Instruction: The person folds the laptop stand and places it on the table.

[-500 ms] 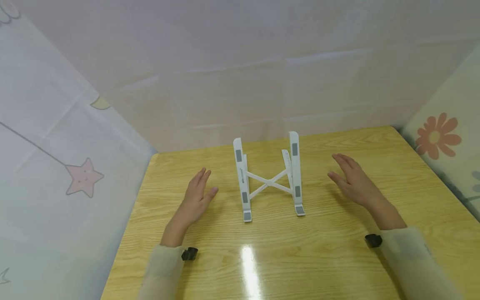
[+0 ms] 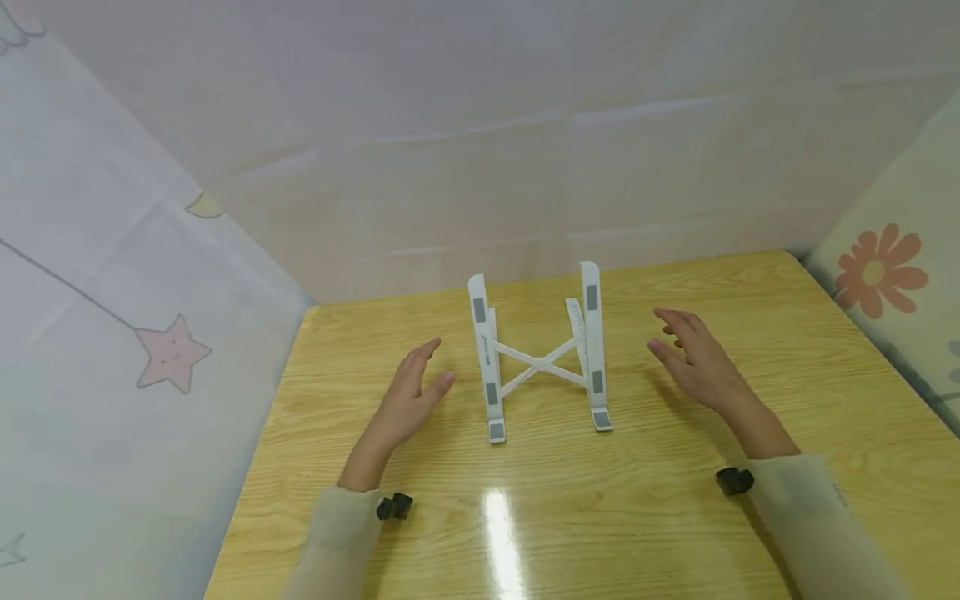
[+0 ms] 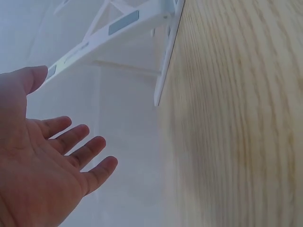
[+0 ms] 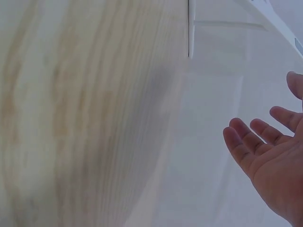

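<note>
Left hand [image 2: 407,402] at nine o'clock, right hand [image 2: 701,365] at three, both empty, fingers loose, flanking white, plastic-looking, X-braced stand [image 2: 540,364]. Unfolding looks complete; nothing visibly left.

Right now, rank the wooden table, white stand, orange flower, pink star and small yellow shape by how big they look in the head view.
1. wooden table
2. white stand
3. orange flower and pink star, too alike to rank surely
4. small yellow shape

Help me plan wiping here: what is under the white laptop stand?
Under the white laptop stand, wood-grain tabletop shows between its side rails; the area directly beneath its base bars is covered.
</note>
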`<state>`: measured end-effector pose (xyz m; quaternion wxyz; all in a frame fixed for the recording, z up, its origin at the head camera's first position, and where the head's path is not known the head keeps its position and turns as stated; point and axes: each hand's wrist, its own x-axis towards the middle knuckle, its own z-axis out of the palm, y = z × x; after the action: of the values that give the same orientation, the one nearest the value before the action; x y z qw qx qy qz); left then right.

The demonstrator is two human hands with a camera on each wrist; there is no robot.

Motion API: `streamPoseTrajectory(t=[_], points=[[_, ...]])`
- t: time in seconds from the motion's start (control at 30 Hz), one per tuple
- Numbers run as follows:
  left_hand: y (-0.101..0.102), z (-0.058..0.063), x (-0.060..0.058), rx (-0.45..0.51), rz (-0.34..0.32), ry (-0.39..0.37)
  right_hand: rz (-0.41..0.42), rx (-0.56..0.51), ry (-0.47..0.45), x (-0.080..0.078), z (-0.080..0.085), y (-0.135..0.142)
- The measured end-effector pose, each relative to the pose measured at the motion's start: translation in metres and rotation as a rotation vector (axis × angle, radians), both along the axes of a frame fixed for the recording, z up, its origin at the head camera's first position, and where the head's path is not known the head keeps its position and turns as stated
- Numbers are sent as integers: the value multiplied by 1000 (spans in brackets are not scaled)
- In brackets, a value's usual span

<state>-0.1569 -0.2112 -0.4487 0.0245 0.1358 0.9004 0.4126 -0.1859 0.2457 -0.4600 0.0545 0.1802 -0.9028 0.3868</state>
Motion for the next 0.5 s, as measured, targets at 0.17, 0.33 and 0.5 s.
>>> streamPoseTrajectory(t=[0.17, 0.33, 0.5], points=[[5, -1, 0, 50, 11, 20, 5, -29, -10, 1, 1, -6], [8, -2, -1, 128, 22, 44, -3, -48, -23, 2, 2, -12], [13, -1, -1, 239, 67, -1, -16, -75, -7, 3, -1, -19]])
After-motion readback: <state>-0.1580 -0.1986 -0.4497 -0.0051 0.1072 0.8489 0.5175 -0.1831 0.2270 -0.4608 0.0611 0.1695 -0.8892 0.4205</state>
